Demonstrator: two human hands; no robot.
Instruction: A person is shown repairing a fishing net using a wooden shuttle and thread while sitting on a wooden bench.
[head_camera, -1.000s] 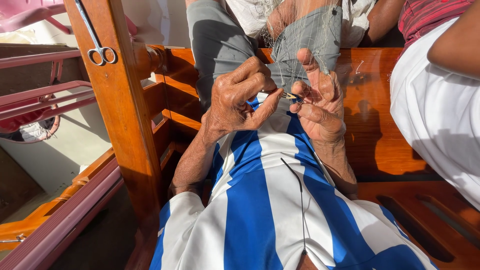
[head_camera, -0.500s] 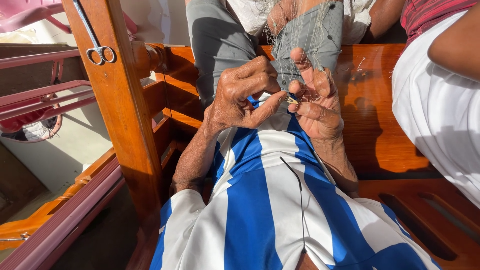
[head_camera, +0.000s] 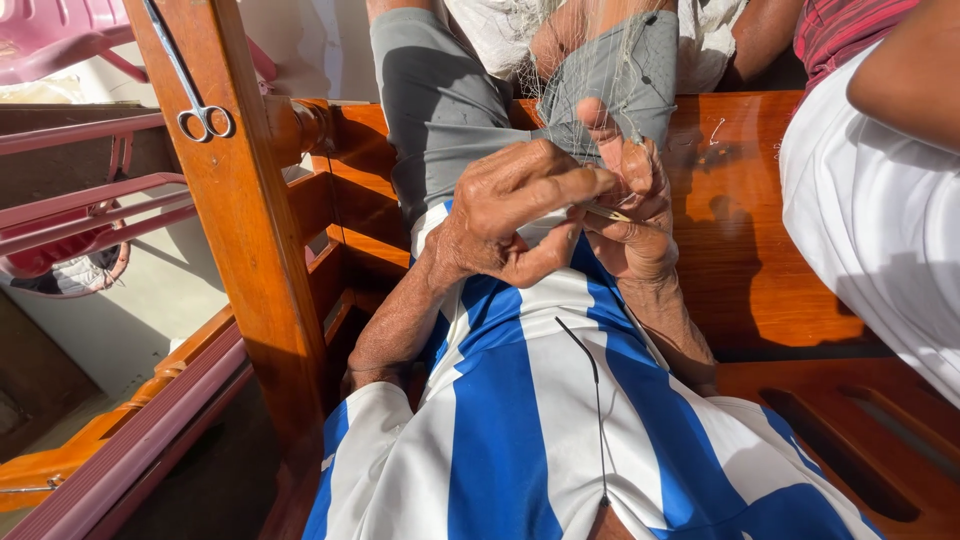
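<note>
My left hand (head_camera: 515, 210) and my right hand (head_camera: 630, 215) meet above my lap, over a blue and white striped shirt (head_camera: 530, 420). The left fingers pinch a thin pale netting needle (head_camera: 608, 212) that crosses to the right hand. My right hand holds a fine, nearly clear fishing net (head_camera: 590, 70), its fingers raised and spread in the mesh. The net drapes up over my grey shorts (head_camera: 440, 110). A thin dark cord (head_camera: 592, 390) hangs down the shirt.
A wooden post (head_camera: 245, 230) stands at the left with metal scissors (head_camera: 195, 90) hanging on it. I sit on a varnished wooden bench (head_camera: 760, 260). Another person in white cloth (head_camera: 870, 230) sits at the right. Pink rails (head_camera: 90, 215) run at the left.
Both hands have risen slightly and closed together. The left fingers have moved across toward the right hand with the needle.
</note>
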